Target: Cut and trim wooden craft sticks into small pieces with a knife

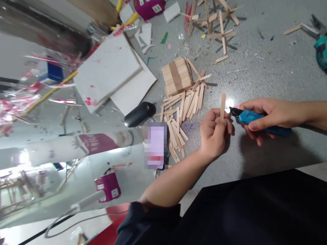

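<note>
Between the thumb and fingers of my left hand [214, 134] a wooden craft stick [223, 103] is pinched, its rounded end pointing up. My right hand [270, 115] grips a blue utility knife [251, 117] with a black tip, which points left toward the stick. A thin blade seems to reach the stick's side, though whether it touches I cannot tell. To the left lies a banded bundle of craft sticks [176, 76], with a loose pile of sticks [176, 127] below it.
Sticks joined in crosses [217, 25] lie at the top. Teal-handled pliers [321, 51] are at the far right. White foam boards [107, 71], a black case [140, 114] and a phone [155, 146] sit left. A cardboard-like tube [102, 143] and scraps lie farther left.
</note>
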The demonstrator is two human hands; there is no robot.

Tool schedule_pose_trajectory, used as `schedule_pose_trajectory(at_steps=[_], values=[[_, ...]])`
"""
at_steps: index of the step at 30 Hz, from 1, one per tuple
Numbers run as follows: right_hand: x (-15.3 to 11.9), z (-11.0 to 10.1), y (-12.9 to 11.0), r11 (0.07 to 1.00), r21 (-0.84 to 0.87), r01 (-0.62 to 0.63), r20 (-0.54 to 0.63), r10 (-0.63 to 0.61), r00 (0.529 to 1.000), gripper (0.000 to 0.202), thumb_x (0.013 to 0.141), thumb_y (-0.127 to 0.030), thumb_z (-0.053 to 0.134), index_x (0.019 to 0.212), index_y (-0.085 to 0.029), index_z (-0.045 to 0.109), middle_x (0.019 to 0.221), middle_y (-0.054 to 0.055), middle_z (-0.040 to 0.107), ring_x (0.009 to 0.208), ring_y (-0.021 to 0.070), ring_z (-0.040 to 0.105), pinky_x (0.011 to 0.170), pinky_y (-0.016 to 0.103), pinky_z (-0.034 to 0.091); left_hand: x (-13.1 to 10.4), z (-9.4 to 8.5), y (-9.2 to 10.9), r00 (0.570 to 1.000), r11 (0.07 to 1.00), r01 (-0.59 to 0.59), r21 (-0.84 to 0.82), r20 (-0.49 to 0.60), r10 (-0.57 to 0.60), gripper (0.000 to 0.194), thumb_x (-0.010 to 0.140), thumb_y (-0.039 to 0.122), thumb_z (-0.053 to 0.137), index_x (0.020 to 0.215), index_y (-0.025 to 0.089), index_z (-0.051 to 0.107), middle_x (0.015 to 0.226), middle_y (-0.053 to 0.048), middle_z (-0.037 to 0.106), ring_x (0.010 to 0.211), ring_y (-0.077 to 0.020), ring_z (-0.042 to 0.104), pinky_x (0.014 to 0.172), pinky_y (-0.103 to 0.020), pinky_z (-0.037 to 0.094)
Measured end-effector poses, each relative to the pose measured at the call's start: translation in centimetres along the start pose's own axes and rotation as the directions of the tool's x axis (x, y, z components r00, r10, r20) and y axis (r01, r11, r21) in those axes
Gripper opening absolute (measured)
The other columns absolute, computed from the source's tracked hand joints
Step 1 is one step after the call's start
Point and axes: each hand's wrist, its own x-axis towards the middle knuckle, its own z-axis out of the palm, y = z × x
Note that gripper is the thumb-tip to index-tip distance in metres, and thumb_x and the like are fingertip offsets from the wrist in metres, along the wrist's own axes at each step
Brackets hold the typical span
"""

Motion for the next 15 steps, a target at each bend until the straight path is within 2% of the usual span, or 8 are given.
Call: schedule_pose_trajectory(at_steps=[3,6,10,13,15], values=[[0.2,0.4,1.0,0.988,0.136,-0.076,0.144,0.056,0.988,0.057,0.109,-0.062,0.096,0.134,-0.024,0.063,0.099,0.003,0.086,0.083,0.0259,0.093,0.049,0.022,0.056,-0.3,-0.1,0.1,0.998,0.999,0.043,0.017,0.037,-0.043,0.032,0.119,0.057,0.082,0.116,0.025,0.077,0.066,0.007,0.071,0.051,-0.0109,0.057,0.058,-0.025,0.054],[0.2,1.1,1.4,0.965,0.209,-0.156,0.202,0.114,0.973,0.055,0.110,-0.060,0.096,0.134,-0.024,0.061,0.100,0.002,0.086,0.082,0.0257,0.093,0.048,0.021,0.057,-0.8,-0.2,0.0,0.995,0.994,0.082,0.065,0.043,-0.085,0.037,0.118,0.061,0.080,0.127,0.025,0.082,0.064,0.007,0.068,0.053,-0.0136,0.062,0.060,-0.028,0.058],[0.0,1.5,0.9,0.954,0.243,-0.174,0.183,0.131,0.974,0.053,0.115,-0.065,0.090,0.132,-0.026,0.059,0.091,-0.002,0.084,0.064,0.0193,0.084,0.047,0.020,0.055,-1.6,-0.4,0.2,0.989,0.972,0.145,0.188,0.014,-0.150,0.046,0.119,0.068,0.077,0.133,0.026,0.087,0.070,0.004,0.072,0.059,-0.0169,0.069,0.062,-0.032,0.059],[-0.1,1.4,0.5,0.953,0.236,-0.189,0.123,0.164,0.979,0.052,0.120,-0.071,0.082,0.135,-0.028,0.059,0.083,-0.005,0.081,0.051,0.0154,0.074,0.045,0.020,0.053,-1.9,-0.5,0.4,0.991,0.956,0.130,0.264,0.009,-0.137,0.047,0.119,0.069,0.077,0.133,0.026,0.089,0.079,0.000,0.078,0.072,-0.0198,0.077,0.074,-0.036,0.066],[0.0,1.3,0.3,0.956,0.228,-0.183,0.132,0.155,0.979,0.058,0.115,-0.074,0.086,0.137,-0.027,0.060,0.080,-0.005,0.080,0.049,0.0170,0.073,0.042,0.022,0.053,-1.9,-0.6,0.4,0.993,0.955,0.111,0.274,0.006,-0.117,0.046,0.120,0.068,0.076,0.133,0.026,0.090,0.082,-0.001,0.081,0.077,-0.0207,0.079,0.080,-0.037,0.068]])
